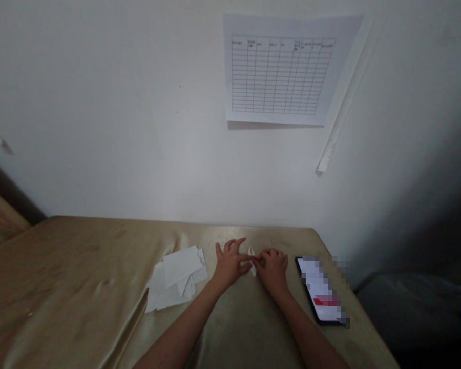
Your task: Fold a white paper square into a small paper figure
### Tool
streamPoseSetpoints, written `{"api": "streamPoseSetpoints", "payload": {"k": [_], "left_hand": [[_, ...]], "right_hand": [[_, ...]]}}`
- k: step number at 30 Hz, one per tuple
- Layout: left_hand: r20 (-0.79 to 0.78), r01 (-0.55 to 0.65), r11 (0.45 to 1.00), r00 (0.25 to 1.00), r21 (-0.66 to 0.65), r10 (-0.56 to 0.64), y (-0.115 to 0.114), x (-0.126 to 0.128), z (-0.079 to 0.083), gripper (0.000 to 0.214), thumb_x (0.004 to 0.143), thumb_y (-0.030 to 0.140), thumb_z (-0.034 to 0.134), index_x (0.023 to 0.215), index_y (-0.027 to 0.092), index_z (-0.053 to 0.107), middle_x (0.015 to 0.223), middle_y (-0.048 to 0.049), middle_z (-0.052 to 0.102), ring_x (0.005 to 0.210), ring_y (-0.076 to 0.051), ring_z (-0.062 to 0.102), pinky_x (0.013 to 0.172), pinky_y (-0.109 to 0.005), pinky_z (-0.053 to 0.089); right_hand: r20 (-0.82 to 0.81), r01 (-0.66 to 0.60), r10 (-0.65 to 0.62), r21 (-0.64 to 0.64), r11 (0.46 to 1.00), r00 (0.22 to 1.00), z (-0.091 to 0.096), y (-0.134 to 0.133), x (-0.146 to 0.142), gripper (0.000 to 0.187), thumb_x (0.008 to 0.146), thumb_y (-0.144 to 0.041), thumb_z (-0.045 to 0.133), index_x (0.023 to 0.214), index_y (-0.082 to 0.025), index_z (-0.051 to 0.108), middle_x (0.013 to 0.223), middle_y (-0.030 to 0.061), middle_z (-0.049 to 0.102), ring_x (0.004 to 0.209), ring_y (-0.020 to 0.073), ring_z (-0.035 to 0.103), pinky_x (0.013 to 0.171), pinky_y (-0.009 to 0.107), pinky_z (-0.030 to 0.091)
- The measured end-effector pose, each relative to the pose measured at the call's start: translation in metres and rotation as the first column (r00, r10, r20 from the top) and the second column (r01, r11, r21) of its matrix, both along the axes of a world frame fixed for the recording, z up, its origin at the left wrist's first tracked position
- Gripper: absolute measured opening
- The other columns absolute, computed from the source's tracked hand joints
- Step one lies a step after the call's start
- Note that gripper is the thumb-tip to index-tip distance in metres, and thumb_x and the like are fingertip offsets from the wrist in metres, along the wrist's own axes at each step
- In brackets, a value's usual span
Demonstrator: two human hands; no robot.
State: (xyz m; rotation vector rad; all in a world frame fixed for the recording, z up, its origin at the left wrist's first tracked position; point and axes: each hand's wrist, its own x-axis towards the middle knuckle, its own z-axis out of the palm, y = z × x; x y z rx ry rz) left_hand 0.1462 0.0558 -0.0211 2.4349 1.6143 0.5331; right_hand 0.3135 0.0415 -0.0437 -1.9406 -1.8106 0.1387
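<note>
My left hand and my right hand meet over a small folded piece of white paper on the tan table. The left hand pinches the paper with thumb and forefinger while its other fingers stretch forward. My right hand is curled, its fingertips pressed on the paper from the right. Most of the paper is hidden between the hands.
A loose pile of white paper sheets lies just left of my left hand. A phone with a lit screen lies to the right, near the table's right edge. A printed grid sheet hangs on the white wall behind.
</note>
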Motion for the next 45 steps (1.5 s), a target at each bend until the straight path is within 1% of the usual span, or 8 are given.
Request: {"api": "streamPoseSetpoints", "payload": {"k": [11, 17, 24, 29, 33, 39, 42, 45], "left_hand": [[-0.024, -0.019, 0.998, 1.000, 0.068, 0.020, -0.004, 0.001, 0.000, 0.029, 0.082, 0.044, 0.072, 0.108, 0.056, 0.070, 0.154, 0.0059, 0.041, 0.142, -0.039, 0.030, 0.109, -0.079, -0.007], [-0.052, -0.051, 0.997, 0.997, 0.063, 0.054, -0.005, 0.003, 0.002, 0.030, 0.082, 0.047, 0.071, 0.110, 0.057, 0.069, 0.155, 0.0077, 0.041, 0.144, -0.040, 0.027, 0.110, -0.076, -0.010], [-0.056, -0.051, 0.996, 0.997, 0.073, 0.055, -0.002, 0.001, -0.003, 0.034, 0.080, 0.050, 0.071, 0.113, 0.057, 0.067, 0.157, 0.0058, 0.038, 0.144, -0.041, 0.028, 0.107, -0.078, -0.013], [-0.055, -0.058, 0.997, 0.997, 0.043, 0.060, 0.004, -0.001, -0.003, 0.040, 0.078, 0.055, 0.072, 0.117, 0.058, 0.064, 0.158, 0.0058, 0.036, 0.144, -0.043, 0.026, 0.107, -0.079, -0.012], [-0.057, -0.024, 0.999, 0.998, 0.023, 0.025, 0.007, -0.004, -0.002, 0.043, 0.076, 0.055, 0.073, 0.118, 0.058, 0.063, 0.160, 0.0063, 0.033, 0.145, -0.042, 0.025, 0.107, -0.079, -0.009], [-0.050, 0.055, 0.994, 0.997, 0.092, -0.051, 0.006, -0.006, -0.004, 0.043, 0.082, 0.049, 0.071, 0.123, 0.055, 0.061, 0.160, 0.0051, 0.032, 0.144, -0.036, 0.028, 0.111, -0.076, -0.006], [-0.030, 0.028, 0.994, 0.999, 0.102, -0.025, 0.007, -0.008, -0.005, 0.052, 0.080, 0.047, 0.074, 0.129, 0.053, 0.057, 0.159, 0.0013, 0.034, 0.143, -0.035, 0.030, 0.111, -0.077, 0.001], [0.007, -0.030, 0.995, 1.000, 0.095, 0.029, 0.009, -0.011, -0.006, 0.049, 0.082, 0.047, 0.071, 0.130, 0.051, 0.057, 0.158, -0.0003, 0.036, 0.142, -0.034, 0.032, 0.111, -0.076, 0.007]], "right_hand": [[-0.051, -0.001, 0.000, -0.011, 1.000, 0.999, 0.002, -0.001, 0.001, 0.015, 0.084, -0.039, 0.068, 0.079, -0.026, 0.074, 0.106, 0.0052, 0.067, 0.112, 0.0264, 0.048, 0.104, 0.044, 0.022], [-0.050, 0.000, -0.001, -0.005, 1.000, 0.999, 0.004, -0.002, 0.001, 0.015, 0.084, -0.038, 0.066, 0.079, -0.026, 0.074, 0.106, 0.0059, 0.067, 0.112, 0.0268, 0.049, 0.106, 0.045, 0.022], [-0.077, -0.007, 0.006, -0.010, 1.000, 0.997, 0.005, -0.002, 0.000, 0.014, 0.084, -0.035, 0.065, 0.079, -0.026, 0.074, 0.107, 0.0060, 0.066, 0.114, 0.0272, 0.049, 0.108, 0.049, 0.019], [-0.072, -0.008, 0.006, -0.023, 1.000, 0.997, 0.006, -0.001, 0.000, 0.013, 0.084, -0.034, 0.066, 0.079, -0.026, 0.074, 0.107, 0.0063, 0.066, 0.114, 0.0275, 0.049, 0.107, 0.048, 0.021], [-0.068, -0.012, 0.011, -0.022, 1.000, 0.998, 0.006, -0.002, 0.001, 0.012, 0.084, -0.034, 0.066, 0.079, -0.026, 0.074, 0.108, 0.0055, 0.066, 0.115, 0.0275, 0.048, 0.109, 0.049, 0.018], [-0.078, -0.009, 0.007, -0.026, 1.000, 0.997, 0.006, -0.002, 0.000, 0.013, 0.084, -0.035, 0.066, 0.079, -0.026, 0.074, 0.109, 0.0060, 0.066, 0.115, 0.0270, 0.049, 0.107, 0.046, 0.021], [-0.083, -0.013, 0.009, -0.047, 0.999, 0.997, 0.006, -0.001, 0.001, 0.012, 0.083, -0.034, 0.067, 0.081, -0.026, 0.075, 0.109, 0.0058, 0.066, 0.115, 0.0264, 0.049, 0.108, 0.046, 0.020], [-0.098, -0.037, 0.031, -0.058, 0.998, 0.995, 0.006, 0.001, 0.005, 0.010, 0.082, -0.033, 0.068, 0.085, -0.027, 0.076, 0.111, 0.0048, 0.066, 0.116, 0.0264, 0.048, 0.109, 0.046, 0.018]]}}
